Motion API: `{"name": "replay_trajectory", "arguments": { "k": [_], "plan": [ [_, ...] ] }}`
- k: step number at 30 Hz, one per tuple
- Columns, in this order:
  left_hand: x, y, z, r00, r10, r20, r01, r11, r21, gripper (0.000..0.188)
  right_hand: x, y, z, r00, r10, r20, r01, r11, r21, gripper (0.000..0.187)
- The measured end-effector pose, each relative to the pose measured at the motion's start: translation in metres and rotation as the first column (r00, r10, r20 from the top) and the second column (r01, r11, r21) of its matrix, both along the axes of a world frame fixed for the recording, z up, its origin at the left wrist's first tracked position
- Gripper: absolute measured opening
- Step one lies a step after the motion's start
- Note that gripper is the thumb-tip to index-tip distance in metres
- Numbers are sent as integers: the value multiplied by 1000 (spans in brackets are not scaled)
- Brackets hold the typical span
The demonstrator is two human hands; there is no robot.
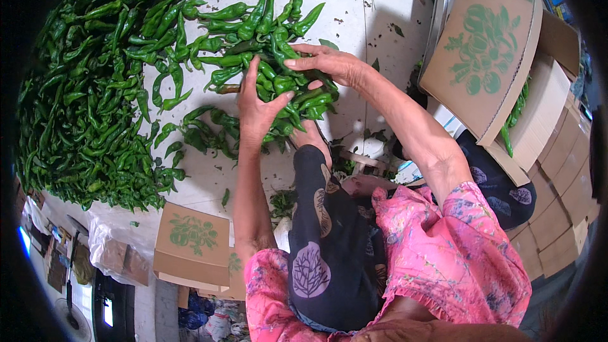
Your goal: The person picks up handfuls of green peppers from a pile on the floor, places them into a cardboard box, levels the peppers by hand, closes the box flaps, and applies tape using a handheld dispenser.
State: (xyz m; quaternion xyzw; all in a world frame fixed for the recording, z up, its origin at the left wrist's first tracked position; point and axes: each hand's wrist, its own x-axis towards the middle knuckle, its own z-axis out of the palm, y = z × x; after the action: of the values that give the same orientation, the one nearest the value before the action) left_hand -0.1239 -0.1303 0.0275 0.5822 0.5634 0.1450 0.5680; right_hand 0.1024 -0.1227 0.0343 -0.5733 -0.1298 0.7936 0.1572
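Observation:
My left hand [258, 104] and my right hand [326, 64] close in from two sides on a bunch of long green peppers [273, 75]. The left hand's thumb and forefinger are spread wide along the near left side of the bunch. From the right, the right hand's fingers reach over the peppers, and some fingertips are hidden among them. More loose green peppers [215, 128] lie left of my left hand, and others [256, 16] point away beyond both hands. My bare foot [311, 136] is just below the bunch.
A large heap of green peppers [82, 95] covers the floor at the left. An open cardboard box [484, 57] holding some peppers stands at the right. Another cardboard box [190, 240] is at the lower left, near a clear plastic bag [117, 234]. Leaf scraps litter the pale floor [345, 19].

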Motion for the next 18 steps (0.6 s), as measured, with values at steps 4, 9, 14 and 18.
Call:
{"name": "replay_trajectory", "arguments": {
  "k": [4,9,14,18],
  "plan": [
    [-5,1,6,994,36,103,-28,996,-79,90,-1,-3,13,998,-6,-67,10,998,66,95],
    [-20,4,49,982,138,130,-121,984,-127,88,-23,-6,49,971,-124,-203,151,981,125,78],
    [-3,29,120,985,79,152,-61,991,-115,89,-17,-7,102,933,-234,-272,309,909,278,75],
    [14,36,201,967,83,239,-81,997,-17,94,6,-8,196,963,-208,-170,266,832,487,78]
  ]
}}
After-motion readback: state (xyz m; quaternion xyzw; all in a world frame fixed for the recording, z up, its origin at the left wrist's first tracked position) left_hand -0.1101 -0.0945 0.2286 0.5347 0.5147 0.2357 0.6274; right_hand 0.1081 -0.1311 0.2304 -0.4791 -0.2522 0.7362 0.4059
